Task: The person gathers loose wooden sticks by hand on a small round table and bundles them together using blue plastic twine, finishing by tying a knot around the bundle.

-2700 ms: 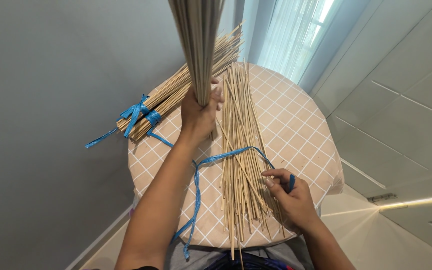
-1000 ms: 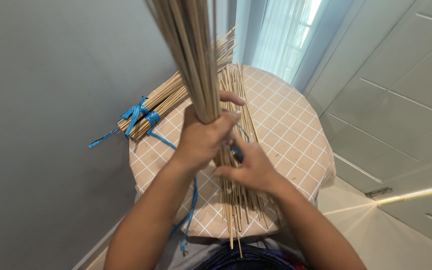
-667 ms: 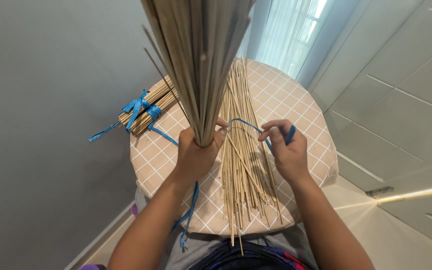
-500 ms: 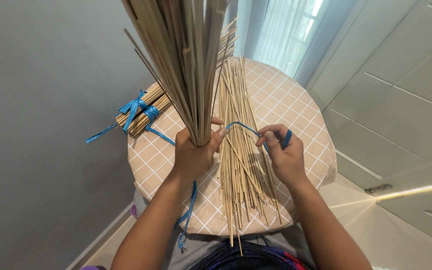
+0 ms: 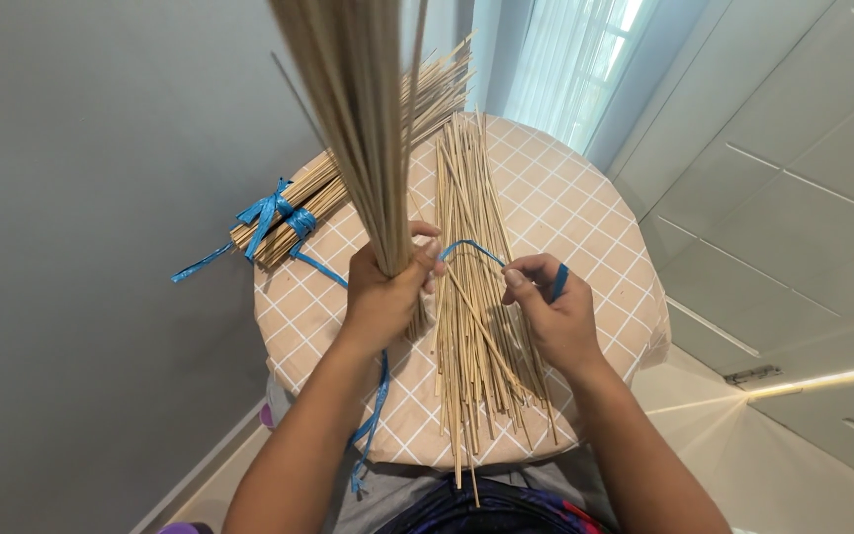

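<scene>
Left hand [image 5: 383,297] fingers now clamp the upright stick bunch [image 5: 358,129]; right hand [image 5: 555,316] has come back up, pinching the blue string [image 5: 471,247] between them over the bench [image 5: 595,227]. Looks like wrapping's started.

The sticks [image 5: 476,297] lying loose are pale straw-tan, and so are the upright bunch [image 5: 363,119] and the tied bundle [image 5: 348,188], which darkens toward golden brown at its cut ends. The ribbon [image 5: 471,247] is bright blue, the same blue as the bow [image 5: 274,213] on the bundle and the strand [image 5: 373,415] hanging over the edge. The surface [image 5: 585,237] is salmon pink with a grid of thin white lines, the wall [image 5: 81,247] is plain grey, the curtain [image 5: 565,59] white, and the door [image 5: 793,178] off-white.
</scene>
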